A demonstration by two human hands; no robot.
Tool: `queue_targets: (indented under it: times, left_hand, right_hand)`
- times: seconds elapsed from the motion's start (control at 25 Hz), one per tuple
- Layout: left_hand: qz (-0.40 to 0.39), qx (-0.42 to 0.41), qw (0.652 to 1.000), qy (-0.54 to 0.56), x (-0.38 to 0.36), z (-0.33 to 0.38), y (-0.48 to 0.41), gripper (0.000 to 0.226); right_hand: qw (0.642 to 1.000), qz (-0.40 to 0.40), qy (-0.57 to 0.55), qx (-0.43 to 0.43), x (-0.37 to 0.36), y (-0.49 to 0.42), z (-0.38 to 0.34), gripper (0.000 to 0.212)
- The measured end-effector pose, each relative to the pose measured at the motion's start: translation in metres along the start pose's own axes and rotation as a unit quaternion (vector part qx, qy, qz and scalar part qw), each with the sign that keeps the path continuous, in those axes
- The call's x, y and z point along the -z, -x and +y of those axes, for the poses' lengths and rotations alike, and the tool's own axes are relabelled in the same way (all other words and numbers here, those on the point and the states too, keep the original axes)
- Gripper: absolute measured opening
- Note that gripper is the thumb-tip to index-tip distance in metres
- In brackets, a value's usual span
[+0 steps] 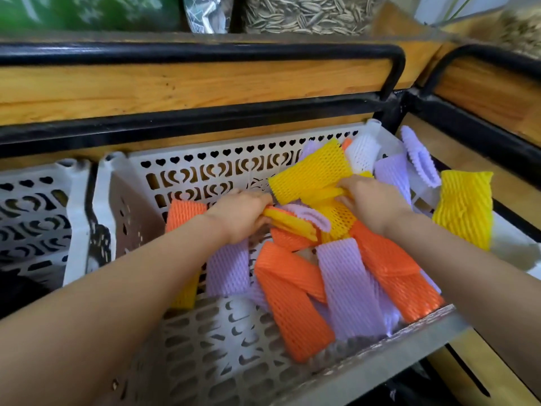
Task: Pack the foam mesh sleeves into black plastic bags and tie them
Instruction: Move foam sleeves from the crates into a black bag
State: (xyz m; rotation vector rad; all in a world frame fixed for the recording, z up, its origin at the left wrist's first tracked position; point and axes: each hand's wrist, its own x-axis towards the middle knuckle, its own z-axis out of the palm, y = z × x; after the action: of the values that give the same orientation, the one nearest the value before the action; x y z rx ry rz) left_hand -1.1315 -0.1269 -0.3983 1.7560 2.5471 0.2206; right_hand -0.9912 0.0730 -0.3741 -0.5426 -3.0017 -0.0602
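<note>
A white perforated plastic basket (205,168) holds several foam mesh sleeves in orange (295,306), lilac (348,288) and yellow (310,171). Both my arms reach into it. My left hand (240,215) grips a bunch of flat yellow and orange sleeves at its left end. My right hand (371,200) holds the yellow sleeves at the other end, fingers curled over them. One yellow sleeve (464,206) and a lilac one (420,156) hang over the basket's right rim. No black bag can be clearly made out.
A second white basket (35,212) stands to the left. Both sit under a wooden shelf with a black metal rail (205,51). Bins of seeds (307,13) stand on the shelf above. Another wooden shelf (483,92) lies to the right.
</note>
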Motion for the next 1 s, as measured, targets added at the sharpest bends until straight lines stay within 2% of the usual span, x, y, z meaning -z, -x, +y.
queue_targets:
  times: [0.16,0.24,0.32,0.4,0.44,0.52,0.56,0.64,0.72,0.8,0.88,0.92,1.0]
  left_hand:
    - [0.027,0.039,0.998,0.048,0.040,0.003,0.026,0.019]
    - [0.081,0.084,0.986,0.121,0.059,0.002,0.042,0.016]
    - [0.148,0.170,0.939,0.259,0.077,0.007,0.055,0.019]
    - [0.185,0.251,0.857,0.410,0.088,0.018,0.066,0.031]
    - [0.182,0.267,0.823,0.467,0.089,0.026,0.072,0.038]
    - [0.168,0.248,0.781,0.547,0.088,0.038,0.083,0.041]
    - [0.159,0.227,0.767,0.578,0.088,0.046,0.083,0.039]
    - [0.159,0.194,0.744,0.619,0.086,0.056,0.092,0.035]
    - [0.172,0.169,0.715,0.656,0.080,0.055,0.098,0.036]
    - [0.175,0.153,0.723,0.651,0.078,0.060,0.100,0.043]
    - [0.213,0.165,0.734,0.624,0.080,0.052,0.106,0.049]
    - [0.230,0.184,0.731,0.615,0.080,0.048,0.113,0.049]
    - [0.255,0.211,0.733,0.595,0.083,0.040,0.117,0.050]
  right_hand:
    - [0.994,0.073,-0.054,-0.064,0.035,0.014,-0.010,0.036]
    - [0.985,0.124,-0.099,-0.069,0.060,0.023,-0.022,0.033]
    - [0.968,0.169,-0.172,-0.063,0.086,0.033,-0.036,0.023]
    - [0.947,0.179,-0.263,-0.051,0.105,0.036,-0.051,0.018]
    - [0.930,0.167,-0.325,-0.040,0.111,0.037,-0.060,0.019]
    - [0.890,0.111,-0.442,-0.009,0.115,0.036,-0.081,0.018]
    - [0.888,0.073,-0.454,0.005,0.112,0.036,-0.091,0.016]
    - [0.928,0.013,-0.372,0.022,0.104,0.039,-0.110,0.018]
    - [0.957,-0.002,-0.290,0.035,0.098,0.043,-0.126,0.014]
    - [0.947,0.004,-0.315,0.055,0.098,0.044,-0.138,0.011]
    - [0.914,-0.014,-0.401,0.062,0.095,0.041,-0.146,0.009]
    - [0.901,-0.019,-0.430,0.055,0.087,0.039,-0.144,0.015]
    - [0.908,-0.032,-0.416,0.035,0.064,0.036,-0.132,0.030]
